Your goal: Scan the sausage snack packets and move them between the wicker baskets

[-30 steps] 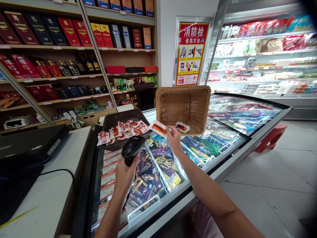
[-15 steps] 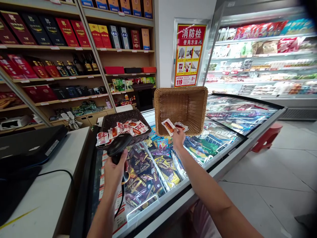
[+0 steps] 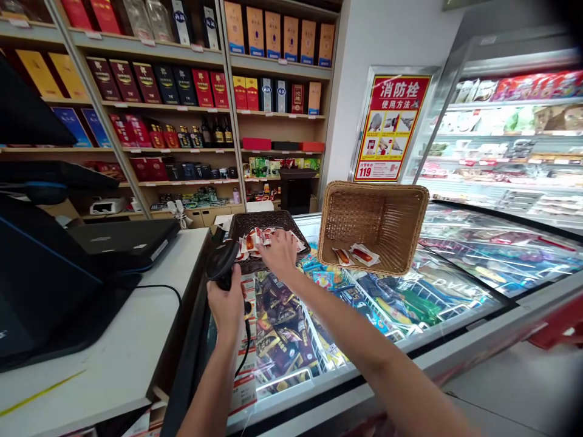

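Observation:
My left hand (image 3: pixel 228 300) is wrapped around the handle of a black barcode scanner (image 3: pixel 221 262), its cable hanging below. My right hand (image 3: pixel 280 254) reaches into a dark brown wicker basket (image 3: pixel 240 226), over a heap of small wrapped sausages (image 3: pixel 250 241). Its thumb and fingers are apart at the packets; the fingertips are partly hidden. To the right, a tan wicker basket (image 3: pixel 353 212) sits tipped with its mouth facing me. Two wrapped sausages (image 3: pixel 364 255) lie inside it, near its lower edge.
Both baskets rest on the glass top of a chest freezer (image 3: pixel 291 340) with packaged ice creams inside. A white counter (image 3: pixel 122 340) with a black till (image 3: pixel 40 279) stands at left. Shelves of boxes (image 3: pixel 173 85) and a lit display fridge (image 3: pixel 514 139) line the back.
My right hand has let go of a wrapped sausage in the tan basket and moved left to the dark basket. My left hand still grips the barcode scanner. The view has turned left.

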{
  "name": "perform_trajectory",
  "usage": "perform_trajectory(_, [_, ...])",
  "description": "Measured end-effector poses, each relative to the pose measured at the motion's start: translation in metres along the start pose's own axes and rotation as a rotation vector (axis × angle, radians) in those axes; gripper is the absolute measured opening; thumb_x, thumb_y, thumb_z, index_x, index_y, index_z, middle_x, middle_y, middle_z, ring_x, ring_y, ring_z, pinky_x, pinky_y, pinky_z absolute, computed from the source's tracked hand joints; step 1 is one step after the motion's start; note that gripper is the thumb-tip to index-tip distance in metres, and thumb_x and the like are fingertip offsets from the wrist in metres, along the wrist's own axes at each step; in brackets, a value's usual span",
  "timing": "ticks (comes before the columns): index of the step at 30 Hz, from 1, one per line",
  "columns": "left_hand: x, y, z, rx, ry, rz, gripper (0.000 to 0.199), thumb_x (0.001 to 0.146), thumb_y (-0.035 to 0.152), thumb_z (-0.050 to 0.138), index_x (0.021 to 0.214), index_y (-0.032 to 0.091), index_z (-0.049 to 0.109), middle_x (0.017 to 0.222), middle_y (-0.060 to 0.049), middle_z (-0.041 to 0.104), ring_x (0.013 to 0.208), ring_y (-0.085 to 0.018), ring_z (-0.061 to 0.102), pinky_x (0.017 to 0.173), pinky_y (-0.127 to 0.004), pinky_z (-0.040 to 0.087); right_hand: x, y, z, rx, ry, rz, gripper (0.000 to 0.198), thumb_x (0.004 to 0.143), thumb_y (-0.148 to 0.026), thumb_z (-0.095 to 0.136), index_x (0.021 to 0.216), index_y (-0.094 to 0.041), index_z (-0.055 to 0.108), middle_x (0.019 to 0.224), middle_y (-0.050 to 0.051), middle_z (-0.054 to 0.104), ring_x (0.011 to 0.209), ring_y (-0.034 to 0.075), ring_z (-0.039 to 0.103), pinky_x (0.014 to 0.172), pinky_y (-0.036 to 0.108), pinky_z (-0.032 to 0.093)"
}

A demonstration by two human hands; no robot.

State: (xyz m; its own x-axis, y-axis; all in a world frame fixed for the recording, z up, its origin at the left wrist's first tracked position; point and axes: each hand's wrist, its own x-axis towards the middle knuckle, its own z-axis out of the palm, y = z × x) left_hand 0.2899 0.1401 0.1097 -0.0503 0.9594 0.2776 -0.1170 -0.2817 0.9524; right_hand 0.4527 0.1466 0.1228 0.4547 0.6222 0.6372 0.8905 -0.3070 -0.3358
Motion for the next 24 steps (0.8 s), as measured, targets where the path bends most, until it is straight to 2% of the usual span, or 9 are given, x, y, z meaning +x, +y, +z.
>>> perform_trajectory(3, [-0.005, -0.002, 0.004, 0.029, -0.041, -0.019, 0.050, 0.076, 0.063, 0.076, 0.092, 0.017, 0.064, 0.064, 0.002, 0.057, 0.053, -0.015, 0.056, 0.050, -0.027, 0.044, 0.017, -0.016, 0.012, -0.031, -0.072, -0.009, 0.031, 0.102, -0.029, 0.047, 0.106, -0.014, 0.074, 0.120, 0.017, 0.067, 0.118, 0.032, 0.051, 0.103, 0.045, 0.037])
perform_trajectory(6, [-0.007, -0.003, 0.006, 0.048, -0.073, -0.006, 0.050, 0.076, 0.063, 0.076, 0.090, 0.017, 0.064, 0.065, 0.001, 0.057, 0.056, -0.017, 0.058, 0.052, -0.027, 0.044, 0.018, -0.001, 0.009, 0.100, 0.001, 0.087, 0.035, 0.103, -0.019, 0.040, 0.101, -0.017, 0.074, 0.111, 0.013, 0.070, 0.108, 0.027, 0.057, 0.097, 0.040, 0.041])
perform_trajectory(9, [-0.010, -0.004, 0.007, 0.035, -0.111, -0.039, 0.049, 0.075, 0.063, 0.076, 0.090, 0.018, 0.064, 0.063, 0.002, 0.056, 0.054, -0.016, 0.056, 0.050, -0.026, 0.042, 0.003, 0.030, -0.011, 0.381, 0.154, 0.202, 0.036, 0.104, -0.027, 0.039, 0.097, -0.019, 0.074, 0.108, 0.010, 0.071, 0.096, 0.021, 0.062, 0.088, 0.033, 0.046])
perform_trajectory(14, [-0.021, 0.002, 0.014, -0.070, -0.281, -0.111, 0.050, 0.072, 0.064, 0.080, 0.083, 0.020, 0.057, 0.054, 0.005, 0.052, 0.044, -0.012, 0.046, 0.043, -0.024, 0.035, -0.043, 0.089, -0.050, 0.718, 0.252, 0.309, 0.041, 0.098, -0.051, 0.048, 0.085, -0.019, 0.070, 0.088, 0.005, 0.068, 0.078, 0.018, 0.061, 0.074, 0.029, 0.047])
perform_trajectory(19, [-0.036, 0.010, 0.021, -0.030, -0.459, -0.149, 0.053, 0.069, 0.063, 0.082, 0.077, 0.021, 0.053, 0.047, 0.005, 0.052, 0.040, -0.011, 0.044, 0.040, -0.022, 0.031, -0.077, 0.126, -0.060, 0.806, 0.379, 0.424, 0.055, 0.093, -0.069, 0.045, 0.082, -0.019, 0.064, 0.080, 0.002, 0.061, 0.075, 0.017, 0.054, 0.073, 0.028, 0.045])
perform_trajectory(24, [-0.042, 0.010, 0.023, 0.036, -0.538, -0.151, 0.054, 0.068, 0.066, 0.081, 0.077, 0.021, 0.053, 0.047, 0.005, 0.052, 0.040, -0.011, 0.044, 0.042, -0.023, 0.033, -0.080, 0.133, -0.064, 0.794, 0.416, 0.457, 0.054, 0.092, -0.070, 0.046, 0.077, -0.020, 0.059, 0.079, 0.002, 0.058, 0.077, 0.017, 0.052, 0.074, 0.028, 0.043])
